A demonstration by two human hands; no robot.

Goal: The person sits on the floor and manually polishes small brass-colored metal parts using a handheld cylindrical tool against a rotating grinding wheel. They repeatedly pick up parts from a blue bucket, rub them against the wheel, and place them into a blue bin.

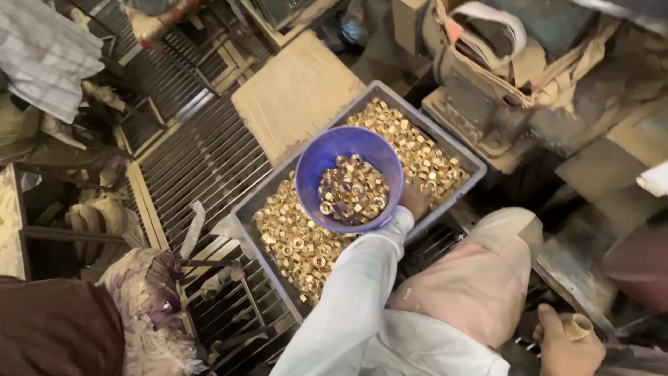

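Two hands: both are the person's own, one at the bowl, one low at the frame's corner.
Left hand [415, 200]: reaches out on a white sleeve [362, 278] and grasps the near rim of the blue bowl; the fingers are mostly hidden under the rim.
Blue bowl [348, 177]: round plastic, held level just past the left hand, part-filled with brass nuts [353, 189].
Grey crate [456, 150]: directly under the bowl and hand, a rectangular tub with loose nuts [417, 150] heaped on either side of the bowl.
Metal grating [202, 157]: lies beyond the crate on the side away from the grip, with a flat board [296, 94] beside the crate's far corner.
Right hand [567, 348]: well apart from the bowl, clenched around a small pale ring-shaped piece [577, 326] that shows above the fist.
Knee: pale trousers [480, 278] sit between the two hands.
Rags [149, 306]: a bundle of stained cloth, far from both grips, on the grating's near end.
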